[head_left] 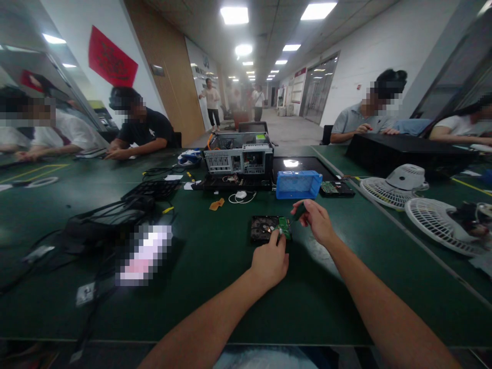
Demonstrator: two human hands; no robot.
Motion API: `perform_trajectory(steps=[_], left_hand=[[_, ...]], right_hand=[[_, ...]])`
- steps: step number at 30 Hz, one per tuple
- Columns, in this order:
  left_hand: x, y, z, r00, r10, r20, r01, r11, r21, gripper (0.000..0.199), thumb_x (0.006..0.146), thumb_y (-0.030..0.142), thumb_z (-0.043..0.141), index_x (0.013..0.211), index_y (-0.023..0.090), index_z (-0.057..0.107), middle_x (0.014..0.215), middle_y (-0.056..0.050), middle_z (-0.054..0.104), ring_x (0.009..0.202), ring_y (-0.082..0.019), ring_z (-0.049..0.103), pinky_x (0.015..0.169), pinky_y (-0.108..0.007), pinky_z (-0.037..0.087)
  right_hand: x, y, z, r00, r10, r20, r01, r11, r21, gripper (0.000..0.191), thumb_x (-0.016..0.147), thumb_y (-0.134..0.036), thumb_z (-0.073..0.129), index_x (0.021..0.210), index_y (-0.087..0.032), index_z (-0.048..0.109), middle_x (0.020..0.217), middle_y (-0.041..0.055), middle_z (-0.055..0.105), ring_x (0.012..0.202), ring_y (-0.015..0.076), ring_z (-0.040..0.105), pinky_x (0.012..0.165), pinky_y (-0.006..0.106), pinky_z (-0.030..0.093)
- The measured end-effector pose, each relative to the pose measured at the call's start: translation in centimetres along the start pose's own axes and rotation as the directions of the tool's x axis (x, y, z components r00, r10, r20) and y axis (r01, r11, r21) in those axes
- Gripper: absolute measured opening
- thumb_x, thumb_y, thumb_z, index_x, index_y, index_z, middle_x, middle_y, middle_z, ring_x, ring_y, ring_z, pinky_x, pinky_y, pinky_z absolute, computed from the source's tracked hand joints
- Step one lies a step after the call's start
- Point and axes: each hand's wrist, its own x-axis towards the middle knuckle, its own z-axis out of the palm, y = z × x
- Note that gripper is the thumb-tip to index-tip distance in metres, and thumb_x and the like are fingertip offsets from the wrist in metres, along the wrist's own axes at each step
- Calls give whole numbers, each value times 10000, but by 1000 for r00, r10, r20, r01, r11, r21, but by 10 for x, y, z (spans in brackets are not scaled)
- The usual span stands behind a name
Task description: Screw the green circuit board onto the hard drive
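A hard drive (260, 225) lies flat on the green table, its dark underside and green circuit board facing up. My left hand (269, 262) is closed at its near right corner, the fingertips pressing on the board and the rest of the grip hidden. Just right of the drive, my right hand (315, 221) pinches a dark-handled screwdriver (297, 212). The tool's thin end slants toward the board's right edge; I cannot tell whether it touches.
Beyond the drive stand a blue plastic bin (299, 185), another drive (337, 188) and an opened computer case (238, 160). White fan parts (395, 189) lie at right. A lit phone (146, 255), black cables (111, 220) and an orange-brown piece (217, 204) lie left. People sit along both sides.
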Motion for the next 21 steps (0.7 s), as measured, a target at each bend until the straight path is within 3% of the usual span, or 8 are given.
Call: perform_trajectory(steps=[21], left_hand=[[-1, -4, 1, 1000, 7, 12, -7, 1000, -16, 637, 972, 406, 511, 1558, 234, 330, 1621, -156, 270, 1081, -315, 680, 833, -429, 586]], right_hand=[[1, 6, 1, 1000, 27, -1, -27, 1000, -15, 461, 931, -636, 543, 999, -210, 708, 927, 84, 745, 513, 122, 528, 464, 282, 397]])
